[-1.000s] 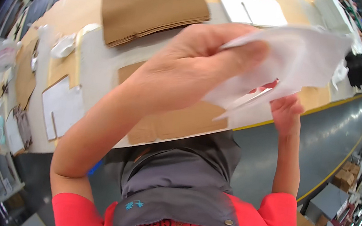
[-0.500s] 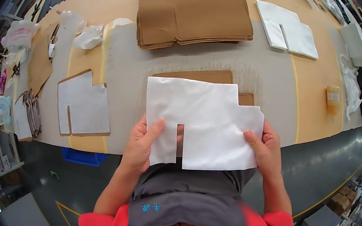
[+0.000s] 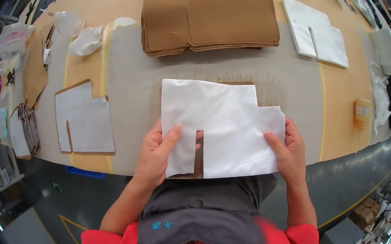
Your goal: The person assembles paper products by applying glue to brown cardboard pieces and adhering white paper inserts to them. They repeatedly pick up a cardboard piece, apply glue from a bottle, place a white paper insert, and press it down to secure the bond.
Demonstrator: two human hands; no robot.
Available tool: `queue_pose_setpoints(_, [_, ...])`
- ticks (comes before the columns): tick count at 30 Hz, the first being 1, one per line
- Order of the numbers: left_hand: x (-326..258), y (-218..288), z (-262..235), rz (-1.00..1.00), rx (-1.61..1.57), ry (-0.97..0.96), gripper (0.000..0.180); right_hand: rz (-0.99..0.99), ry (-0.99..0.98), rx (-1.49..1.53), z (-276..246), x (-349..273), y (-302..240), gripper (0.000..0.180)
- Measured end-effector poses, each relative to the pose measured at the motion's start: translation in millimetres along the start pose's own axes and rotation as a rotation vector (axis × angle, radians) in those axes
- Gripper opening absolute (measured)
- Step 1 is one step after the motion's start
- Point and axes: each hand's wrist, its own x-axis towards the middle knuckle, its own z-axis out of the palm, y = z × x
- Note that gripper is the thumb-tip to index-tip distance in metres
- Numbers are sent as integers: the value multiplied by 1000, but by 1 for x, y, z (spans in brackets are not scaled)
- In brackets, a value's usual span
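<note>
We're pinching the white notched sheet (image 3: 234, 126) at both sides, left hand (image 3: 156, 154) and right hand (image 3: 290, 151) apart — and since a moment ago we're covering more of the brown piece (image 3: 199, 165) on the counter (image 3: 129, 65), so outlines are apparently nearing alignment.

The held sheet (image 3: 234, 126) spans the left grip (image 3: 154, 156) and the right grip (image 3: 292, 151), over a lower sheet (image 3: 237, 83) at the near side of the table (image 3: 133, 75). Beyond it lies a large stack (image 3: 213, 17); right of that, a small stack (image 3: 321, 32), with a jar (image 3: 362, 110) nearer the right end. Left of the left grip rests a backed panel (image 3: 86, 121); farther left, a row of pieces (image 3: 29, 126).
</note>
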Motion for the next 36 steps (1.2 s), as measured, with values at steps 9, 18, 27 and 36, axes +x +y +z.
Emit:
queue_pose_setpoints(9, [3,-5,-1,-30,-9,19,39,1,7,-34,-1,2,4,43])
queue_pose_setpoints(18, [0,-2,-9,115,306,7,39,1,5,-20,-2,2,2,43])
queue_pose_setpoints(27, [-3,15,-1,152,672,151,67,-14,-14,2,-3,3,3,42])
queue_pose_setpoints(36, [-2,11,-6,241,925,175,49,1,-6,22,-2,2,4,42])
